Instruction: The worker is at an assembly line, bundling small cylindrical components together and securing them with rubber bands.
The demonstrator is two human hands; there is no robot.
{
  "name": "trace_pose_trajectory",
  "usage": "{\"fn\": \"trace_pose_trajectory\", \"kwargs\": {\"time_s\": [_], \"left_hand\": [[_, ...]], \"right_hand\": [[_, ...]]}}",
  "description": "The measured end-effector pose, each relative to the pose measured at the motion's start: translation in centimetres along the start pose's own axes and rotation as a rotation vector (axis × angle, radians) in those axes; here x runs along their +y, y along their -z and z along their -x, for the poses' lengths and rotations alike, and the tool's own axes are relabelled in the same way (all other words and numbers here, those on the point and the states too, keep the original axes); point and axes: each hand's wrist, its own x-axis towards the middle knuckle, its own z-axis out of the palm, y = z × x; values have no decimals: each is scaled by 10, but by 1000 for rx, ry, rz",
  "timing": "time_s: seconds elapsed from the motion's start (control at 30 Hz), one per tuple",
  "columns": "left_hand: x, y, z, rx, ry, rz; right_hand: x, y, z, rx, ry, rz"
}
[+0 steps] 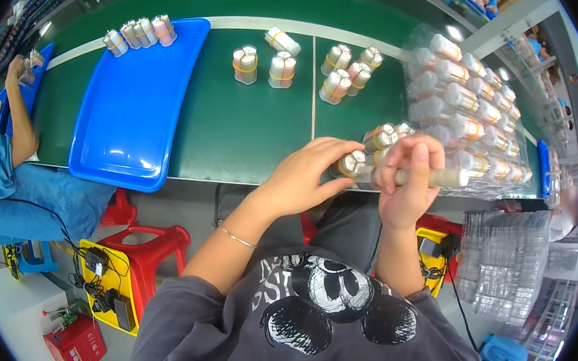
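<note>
Near the front edge of the green table, my left hand [306,179] curves its thumb and fingers around a banded bundle of short white cylinders [352,163]. Closed fingers of my right hand [411,179] grip a pale tube [450,177], which lies crosswise and looks blurred. Just beyond my hands, partly covered by the right one, stand more bundles [380,136]. Farther back on the table are several others with yellow bands, such as an upright bundle [282,70] and one lying tilted [282,40].
A blue tray [126,119] on the left carries several bundles at its far end. To the right rises a stack of clear plastic trays [467,118] filled with banded bundles. Another person's arm [20,116] reaches in at far left. Red stools [150,253] stand below.
</note>
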Motion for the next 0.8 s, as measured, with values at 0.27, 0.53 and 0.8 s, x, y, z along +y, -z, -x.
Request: {"fn": "trace_pose_trajectory", "kwargs": {"time_s": [0.27,0.53,0.8], "left_hand": [[10,-12,-3,59,170,-171],[7,-16,-3,114,152,-224],[10,-8,-2,92,72,-81]], "right_hand": [[-16,-1,4,138,94,-91],[-12,-10,6,54,51,47],[2,-7,10,8,22,119]]}}
